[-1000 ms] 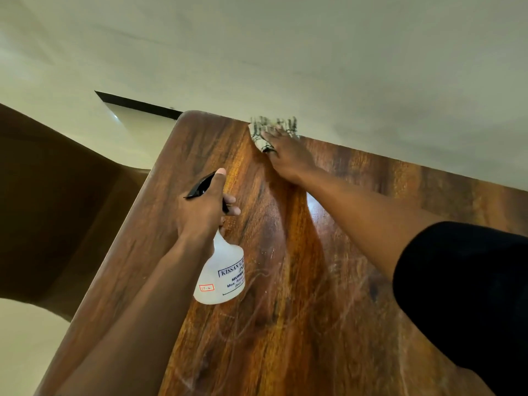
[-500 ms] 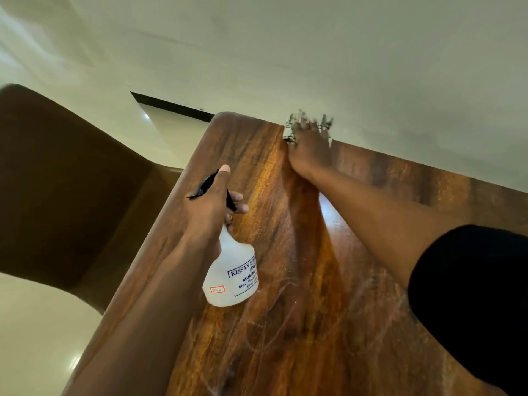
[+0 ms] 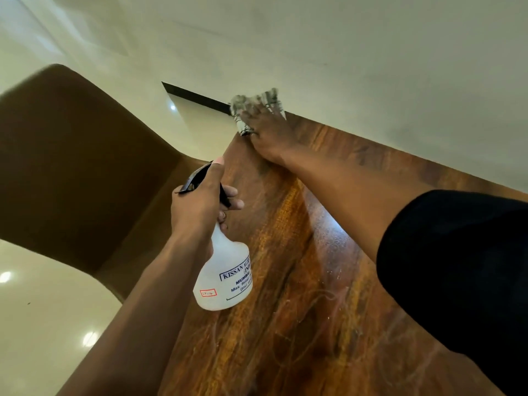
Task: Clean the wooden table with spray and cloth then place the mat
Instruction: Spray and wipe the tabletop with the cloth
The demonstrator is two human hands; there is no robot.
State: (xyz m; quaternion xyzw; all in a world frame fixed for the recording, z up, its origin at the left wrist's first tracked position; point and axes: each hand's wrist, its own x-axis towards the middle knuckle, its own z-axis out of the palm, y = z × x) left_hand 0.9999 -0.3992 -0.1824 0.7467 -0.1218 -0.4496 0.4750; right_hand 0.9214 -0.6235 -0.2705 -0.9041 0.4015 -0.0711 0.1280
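Pressing the grey checked cloth (image 3: 251, 107) at the glossy brown wooden counter (image 3: 300, 281) corner, the right hand (image 3: 268, 138) could push it off the edge; the left hand (image 3: 200, 207) grips the white plastic spray bottle (image 3: 224, 270).

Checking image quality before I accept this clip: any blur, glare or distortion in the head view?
Head view: the cloth and right hand at the table's far corner are motion-blurred; the bottle in the left hand is sharp, its label readable. A bright glare streak crosses the table, and lamp reflections spot the floor. Wide-angle lens bends the table edges and chair.
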